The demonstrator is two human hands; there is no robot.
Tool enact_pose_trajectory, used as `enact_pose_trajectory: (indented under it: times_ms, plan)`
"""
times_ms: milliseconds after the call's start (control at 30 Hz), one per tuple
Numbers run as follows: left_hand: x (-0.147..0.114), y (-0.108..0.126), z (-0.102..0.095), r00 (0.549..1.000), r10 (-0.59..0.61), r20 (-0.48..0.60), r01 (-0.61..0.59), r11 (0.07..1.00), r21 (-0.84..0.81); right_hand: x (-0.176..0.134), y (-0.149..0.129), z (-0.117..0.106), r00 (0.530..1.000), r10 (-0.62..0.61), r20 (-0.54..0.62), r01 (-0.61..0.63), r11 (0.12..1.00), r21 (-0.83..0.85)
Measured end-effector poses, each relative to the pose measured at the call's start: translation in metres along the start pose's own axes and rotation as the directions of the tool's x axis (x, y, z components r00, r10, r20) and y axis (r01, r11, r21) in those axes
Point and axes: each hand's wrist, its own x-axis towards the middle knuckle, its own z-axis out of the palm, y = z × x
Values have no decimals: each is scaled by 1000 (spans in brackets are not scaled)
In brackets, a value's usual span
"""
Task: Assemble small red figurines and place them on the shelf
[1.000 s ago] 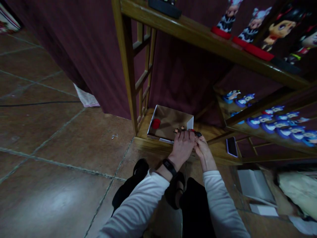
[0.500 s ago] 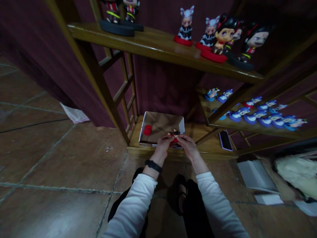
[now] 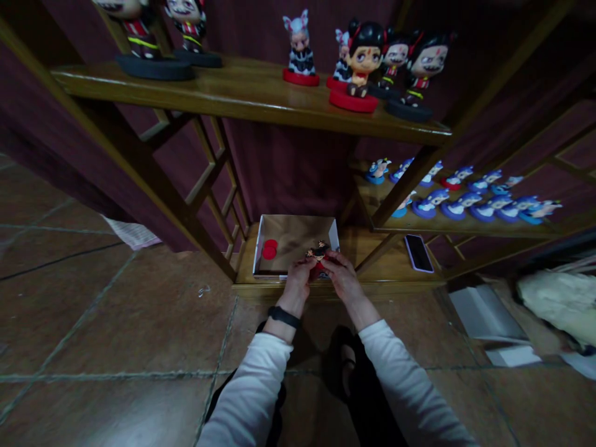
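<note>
Between my two hands is a small figurine (image 3: pixel 318 252) with dark hair and red on its lower part. My left hand (image 3: pixel 299 273) grips its left side, a dark band around the wrist. From the other side, the fingers of my right hand (image 3: pixel 339 270) close on the same figurine. Both hands are over the front edge of a shallow open cardboard box (image 3: pixel 298 226) on the lowest shelf. Inside the box, at the left, lie two round red pieces (image 3: pixel 269 249), one partly over the other. Fingers hide much of the figurine.
An upper wooden shelf (image 3: pixel 251 99) with several figurines (image 3: pixel 363 62) juts out above my hands. Rows of blue-based figurines (image 3: pixel 460 205) stand on the right shelf. A phone (image 3: pixel 418 253) lies right of the box. White boxes (image 3: pixel 488 313) are on the floor at right.
My view has shifted, so the shelf figurines appear further left. Both hands still hold the figurine over the box, and it appears slightly turned.
</note>
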Motion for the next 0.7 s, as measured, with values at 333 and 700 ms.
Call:
enact_pose_trajectory:
  times_ms: [333, 700]
  plan:
    - [0, 7, -3, 996, -87, -32, 88, 996, 32, -2, 12, 12, 992, -31, -124, 30, 1000, -7]
    - [-8, 15, -2, 984, -145, 106, 149, 988, -35, -1, 3, 11, 995, 16, -95, -11, 998, 58]
